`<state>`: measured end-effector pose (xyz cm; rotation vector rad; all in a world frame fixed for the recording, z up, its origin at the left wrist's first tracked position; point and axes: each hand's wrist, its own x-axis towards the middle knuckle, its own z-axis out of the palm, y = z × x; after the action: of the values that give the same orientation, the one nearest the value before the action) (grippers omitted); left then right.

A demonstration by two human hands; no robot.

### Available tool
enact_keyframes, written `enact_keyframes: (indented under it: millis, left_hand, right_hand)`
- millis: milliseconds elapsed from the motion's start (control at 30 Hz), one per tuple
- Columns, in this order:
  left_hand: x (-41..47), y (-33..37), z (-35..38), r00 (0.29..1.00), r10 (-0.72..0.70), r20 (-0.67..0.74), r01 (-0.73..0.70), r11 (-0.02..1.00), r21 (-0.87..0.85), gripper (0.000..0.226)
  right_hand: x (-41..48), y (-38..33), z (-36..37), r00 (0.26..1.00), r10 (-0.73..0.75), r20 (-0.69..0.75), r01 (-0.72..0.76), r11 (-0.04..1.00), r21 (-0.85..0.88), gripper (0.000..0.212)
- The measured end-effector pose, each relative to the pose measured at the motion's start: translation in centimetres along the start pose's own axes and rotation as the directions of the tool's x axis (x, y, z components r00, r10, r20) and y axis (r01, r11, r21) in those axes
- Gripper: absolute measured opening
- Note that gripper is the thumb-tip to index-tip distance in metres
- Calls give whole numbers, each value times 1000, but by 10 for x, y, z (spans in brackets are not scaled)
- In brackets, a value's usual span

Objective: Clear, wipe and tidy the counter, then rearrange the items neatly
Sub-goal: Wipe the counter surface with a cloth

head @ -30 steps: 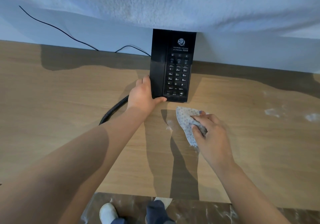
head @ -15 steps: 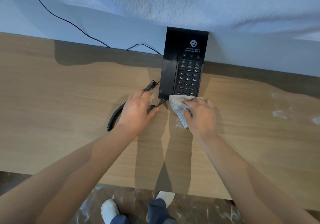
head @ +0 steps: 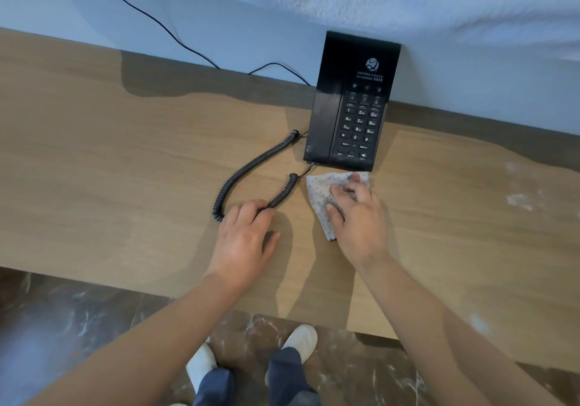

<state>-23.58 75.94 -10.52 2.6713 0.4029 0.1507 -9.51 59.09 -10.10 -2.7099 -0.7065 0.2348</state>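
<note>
Wood-grain laminate forms the counter (head: 110, 170), a flat, matt, light-brown surface that runs along a pale wall (head: 251, 29). We note a black telephone (head: 351, 104) at the back edge of the counter, touching the wall. It is a glossy, rectangular plastic unit with a white-marked keypad on its right half and the handset seated on its left half. A black coiled cord (head: 251, 167) leaves the phone's near-left corner and lies on the counter in a loose U-shaped loop. A thin black cable (head: 150, 19) runs along the wall to the left of the phone.

We see the left hand (head: 244, 242) palm down on the counter. Its fingers are loosely bent and relaxed, the tips resting on the lower bend of the coiled cord, and the thumb is spread out to the side. The right hand (head: 357, 217) lies flat with its fingers extended and slightly fanned, pressing a cloth (head: 320, 195) onto the counter.

The cloth is thin, pale and finely dotted, folded to a rough triangle. It lies just in front of the phone's near edge, right of the cord end. We find powdery white smudges (head: 519, 200) on the counter, well apart to the right.

Below the counter edge we see a dark, marbled floor (head: 78, 321) and white shoes (head: 299, 341).
</note>
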Motion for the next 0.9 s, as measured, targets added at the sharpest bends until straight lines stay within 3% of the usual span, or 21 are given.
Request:
enact_keyframes:
  millis: [233,467,600,767,900]
  left_hand:
    - [-21,1,1,993,32,-111,-33,999,-10,29]
    - [-53,5,-5,992,-116,51,115,993,22,45]
    - [-74,8,-10,991,-101,92,101,995,5,44]
    - [-88,0,-13,989,-36,145,41,999,-35,36]
    - [-95,-1,-19,979,-32,202,39,999,-32,41]
  right_hand:
    - [-56,-1,12,996,-85,-42,87,994,59,36]
    - [-119,-2,17,995,-93,-28,94,994,46,37]
    - [-156,-9,19,997,-71,-8,71,997,40,33]
    - [-196,-17,21,997,-24,80,16,995,96,29]
    - [-233,-16,26,968,-25,250,-12,989,146,27]
